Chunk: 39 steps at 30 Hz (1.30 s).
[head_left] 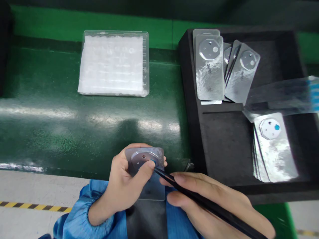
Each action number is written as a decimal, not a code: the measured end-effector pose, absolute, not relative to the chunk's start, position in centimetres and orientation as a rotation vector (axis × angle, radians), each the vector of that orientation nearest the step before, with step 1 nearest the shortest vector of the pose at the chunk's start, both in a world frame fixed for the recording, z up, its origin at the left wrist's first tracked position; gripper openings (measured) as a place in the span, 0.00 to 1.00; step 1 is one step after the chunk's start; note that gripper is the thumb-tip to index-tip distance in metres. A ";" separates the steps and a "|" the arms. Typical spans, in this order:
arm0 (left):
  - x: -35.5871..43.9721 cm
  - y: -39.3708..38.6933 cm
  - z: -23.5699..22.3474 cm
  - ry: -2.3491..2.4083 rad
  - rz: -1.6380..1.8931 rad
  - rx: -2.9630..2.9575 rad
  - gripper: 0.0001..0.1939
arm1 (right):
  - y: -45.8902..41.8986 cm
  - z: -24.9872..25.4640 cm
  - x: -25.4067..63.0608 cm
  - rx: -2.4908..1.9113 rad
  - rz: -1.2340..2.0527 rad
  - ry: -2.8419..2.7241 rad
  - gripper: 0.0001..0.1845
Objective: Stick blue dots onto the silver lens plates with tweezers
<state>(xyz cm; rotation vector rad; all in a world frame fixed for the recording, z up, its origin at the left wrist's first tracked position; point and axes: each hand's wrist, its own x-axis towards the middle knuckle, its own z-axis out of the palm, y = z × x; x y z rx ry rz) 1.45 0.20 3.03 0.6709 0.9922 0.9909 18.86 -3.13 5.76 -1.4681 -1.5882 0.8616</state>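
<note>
My left hand (132, 181) is closed around a flat silver metal plate (153, 189) with rounded corners, held in front of my body. Its thumb presses on the octagonal raised part near the plate's top, by a small blue dot (153, 162) that the thumb partly covers. In my right hand (206, 196) is a pair of black tweezers (196, 198), slanting up and left. Their tips meet the plate beside the blue dot and my thumb. Whether the tips grip the dot, I cannot tell.
A clear plastic box (147, 66) with a white sheet (112, 64) lies on the green table (50, 113). To the right stands a black divided tray (224, 146). Silver plates (210, 76) fill part of its back section; blue-dotted plates (279, 156) lie in front, near a transparent film (279, 96).
</note>
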 end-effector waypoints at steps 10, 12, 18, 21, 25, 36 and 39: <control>1.4 0.3 2.6 0.947 1.006 0.531 0.12 | -3.2 2.6 16.3 -1.435 0.550 -1.526 0.18; 1.4 0.3 2.6 0.956 0.998 0.527 0.12 | -3.3 2.4 16.3 -1.454 0.538 -1.516 0.19; 1.4 0.4 2.7 1.001 0.977 0.598 0.12 | -3.4 2.4 16.5 -1.464 0.539 -1.544 0.19; 1.4 0.3 2.7 1.018 0.969 0.611 0.12 | -3.2 2.6 17.1 -1.428 0.567 -1.630 0.21; 1.4 0.2 2.5 1.038 0.968 0.640 0.13 | -3.1 2.8 17.6 -1.402 0.592 -1.702 0.26; 1.4 0.0 2.3 1.084 0.993 0.676 0.14 | -3.2 2.4 17.5 -1.333 0.472 -1.741 0.26; 1.4 0.0 2.3 1.084 0.996 0.674 0.14 | -3.2 2.5 17.3 -1.323 0.469 -1.748 0.27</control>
